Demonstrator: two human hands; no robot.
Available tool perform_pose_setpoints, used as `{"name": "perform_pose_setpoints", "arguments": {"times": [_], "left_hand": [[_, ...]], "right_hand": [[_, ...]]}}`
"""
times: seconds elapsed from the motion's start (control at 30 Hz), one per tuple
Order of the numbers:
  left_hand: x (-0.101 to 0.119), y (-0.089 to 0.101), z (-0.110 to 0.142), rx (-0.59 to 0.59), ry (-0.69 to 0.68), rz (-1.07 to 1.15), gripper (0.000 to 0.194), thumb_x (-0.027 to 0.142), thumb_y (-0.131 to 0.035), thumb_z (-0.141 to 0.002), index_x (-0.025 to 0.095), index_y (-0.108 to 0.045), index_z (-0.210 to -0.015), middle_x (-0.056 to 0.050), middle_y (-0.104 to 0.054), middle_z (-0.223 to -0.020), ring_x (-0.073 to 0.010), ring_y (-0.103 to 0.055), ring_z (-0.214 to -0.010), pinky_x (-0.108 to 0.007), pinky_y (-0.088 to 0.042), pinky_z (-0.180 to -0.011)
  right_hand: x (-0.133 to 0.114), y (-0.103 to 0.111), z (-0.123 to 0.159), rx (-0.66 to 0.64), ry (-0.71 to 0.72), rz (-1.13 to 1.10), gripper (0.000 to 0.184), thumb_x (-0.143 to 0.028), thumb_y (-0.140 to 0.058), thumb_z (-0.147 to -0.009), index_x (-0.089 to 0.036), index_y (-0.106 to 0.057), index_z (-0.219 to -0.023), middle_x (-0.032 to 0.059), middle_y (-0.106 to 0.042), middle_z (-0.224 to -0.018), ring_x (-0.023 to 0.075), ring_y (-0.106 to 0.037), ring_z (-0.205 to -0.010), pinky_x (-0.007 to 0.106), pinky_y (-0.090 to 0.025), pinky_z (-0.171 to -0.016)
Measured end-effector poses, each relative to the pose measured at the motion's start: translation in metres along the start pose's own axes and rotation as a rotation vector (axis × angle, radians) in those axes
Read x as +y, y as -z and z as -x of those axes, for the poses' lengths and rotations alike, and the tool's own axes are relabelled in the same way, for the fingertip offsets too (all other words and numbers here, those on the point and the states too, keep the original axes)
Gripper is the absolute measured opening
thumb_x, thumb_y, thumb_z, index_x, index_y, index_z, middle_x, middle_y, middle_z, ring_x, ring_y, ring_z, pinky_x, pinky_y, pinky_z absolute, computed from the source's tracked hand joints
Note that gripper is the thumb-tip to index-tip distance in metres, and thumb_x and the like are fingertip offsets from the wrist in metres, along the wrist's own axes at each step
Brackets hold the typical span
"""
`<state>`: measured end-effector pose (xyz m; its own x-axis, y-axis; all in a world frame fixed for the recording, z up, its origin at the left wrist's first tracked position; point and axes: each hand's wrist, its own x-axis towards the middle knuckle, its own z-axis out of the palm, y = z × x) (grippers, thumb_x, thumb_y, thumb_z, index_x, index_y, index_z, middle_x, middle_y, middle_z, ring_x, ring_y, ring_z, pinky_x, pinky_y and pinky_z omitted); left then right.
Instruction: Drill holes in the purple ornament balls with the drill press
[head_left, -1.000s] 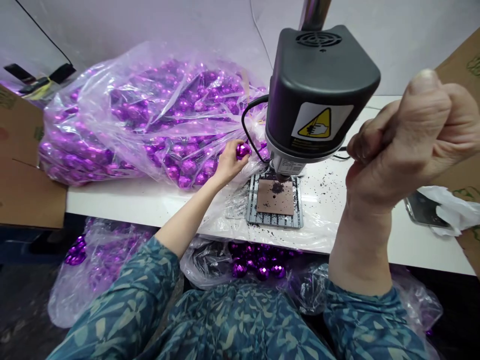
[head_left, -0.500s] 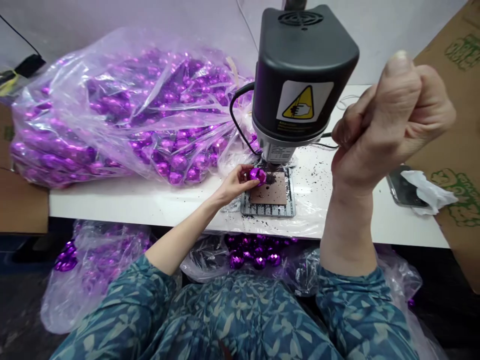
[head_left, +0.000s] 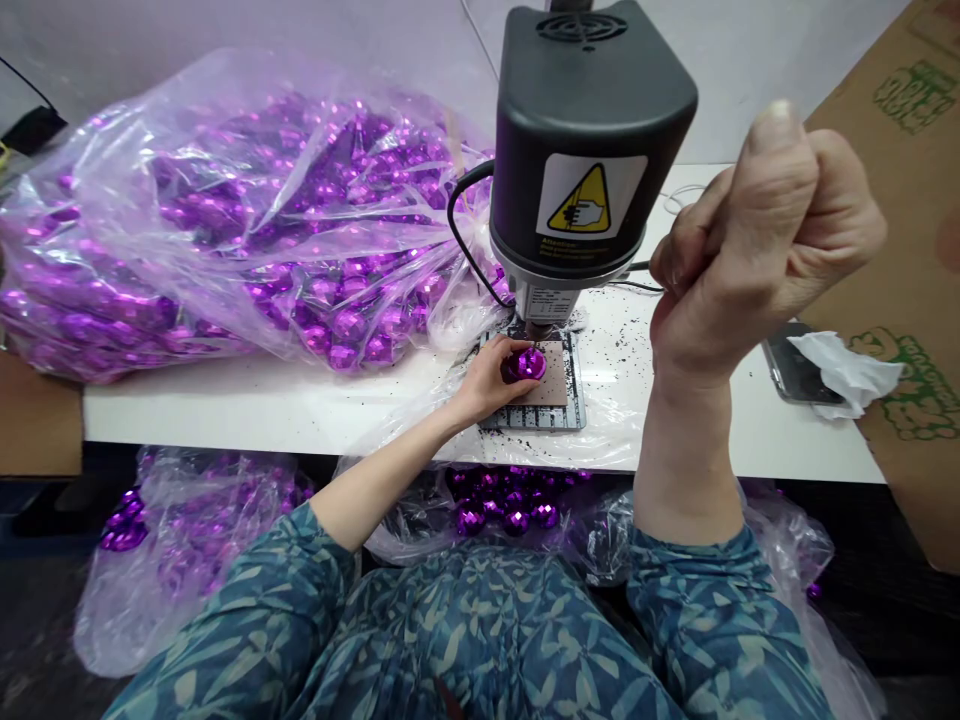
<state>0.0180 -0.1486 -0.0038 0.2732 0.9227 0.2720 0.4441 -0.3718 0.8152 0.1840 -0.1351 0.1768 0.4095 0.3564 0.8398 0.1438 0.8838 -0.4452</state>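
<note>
My left hand [head_left: 489, 382] is closed around a shiny purple faceted ball [head_left: 531, 365], thumb in front and fingers behind. The ball is over a brown square board [head_left: 555, 386] on the slotted grey base plate [head_left: 541, 417], below the chuck [head_left: 537, 330] of a small dark drill press [head_left: 585, 130]. Whether the ball touches the board I cannot tell. To the right of the motor housing, my right hand [head_left: 765, 240] is raised in a fist, thumb on top. Whatever it grips is hidden by the fingers.
A clear bag of purple balls [head_left: 247, 230] lies left of the press. More balls [head_left: 502, 505] sit in plastic below the table's front edge. Dark shavings dot the white table [head_left: 225, 400]. At right are a phone [head_left: 796, 370], crumpled tissue [head_left: 855, 372] and a cardboard box [head_left: 911, 300].
My left hand has carried the purple ball from beside the bag rightward onto the area under the chuck. My right fist keeps its place beside the press; the whole view has shifted.
</note>
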Motion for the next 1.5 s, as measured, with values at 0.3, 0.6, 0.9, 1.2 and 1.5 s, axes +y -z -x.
{"name": "perform_pose_setpoints", "arguments": {"times": [0.3, 0.6, 0.9, 1.2, 1.5], "left_hand": [[-0.012, -0.018, 0.003, 0.048, -0.042, 0.051, 0.053, 0.025, -0.089, -0.079, 0.022, -0.066, -0.127, -0.011, -0.073, -0.128, -0.0292, -0.066, -0.122, -0.048, -0.053, -0.107], [-0.013, -0.017, 0.003, 0.042, -0.046, 0.06, 0.052, 0.027, -0.089, -0.08, 0.021, -0.065, -0.126, -0.011, -0.073, -0.128, -0.0291, -0.067, -0.122, -0.047, -0.053, -0.107], [-0.014, -0.019, 0.006, 0.044, -0.055, 0.105, 0.051, 0.027, -0.088, -0.081, 0.021, -0.064, -0.126, -0.011, -0.071, -0.13, -0.0281, -0.066, -0.123, -0.047, -0.053, -0.108], [-0.015, -0.019, 0.006, 0.042, -0.049, 0.116, 0.051, 0.031, -0.087, -0.082, 0.022, -0.065, -0.127, -0.011, -0.071, -0.129, -0.0281, -0.066, -0.123, -0.048, -0.053, -0.109], [-0.013, -0.02, 0.005, 0.061, -0.028, 0.069, 0.052, 0.031, -0.09, -0.08, 0.022, -0.066, -0.125, -0.01, -0.072, -0.126, -0.029, -0.064, -0.122, -0.047, -0.053, -0.105]], "right_hand": [[-0.011, 0.003, 0.015, 0.037, -0.012, 0.012, 0.048, -0.026, -0.057, -0.096, -0.021, -0.027, -0.059, -0.0079, -0.027, -0.043, 0.0046, -0.031, -0.037, 0.027, -0.021, -0.044], [-0.011, 0.01, 0.029, 0.046, 0.031, -0.011, 0.054, -0.027, -0.058, -0.095, -0.02, -0.02, -0.057, -0.0064, -0.023, -0.045, 0.003, -0.028, -0.037, 0.026, -0.021, -0.041], [0.003, 0.016, 0.047, 0.169, 0.095, 0.063, 0.06, -0.044, -0.062, -0.093, -0.018, -0.016, -0.064, -0.0062, -0.006, -0.049, 0.0002, -0.024, -0.037, 0.018, -0.024, -0.043], [0.023, 0.029, 0.057, 0.144, 0.23, -0.082, 0.052, -0.031, -0.061, -0.087, -0.016, -0.019, -0.062, -0.0075, -0.011, -0.043, 0.0014, -0.016, -0.033, 0.019, -0.021, -0.038], [0.024, 0.027, 0.056, 0.04, 0.363, -0.06, 0.053, -0.027, -0.056, -0.092, -0.017, -0.013, -0.063, -0.0087, -0.011, -0.038, 0.0018, -0.011, -0.029, 0.019, -0.018, -0.032]]}}
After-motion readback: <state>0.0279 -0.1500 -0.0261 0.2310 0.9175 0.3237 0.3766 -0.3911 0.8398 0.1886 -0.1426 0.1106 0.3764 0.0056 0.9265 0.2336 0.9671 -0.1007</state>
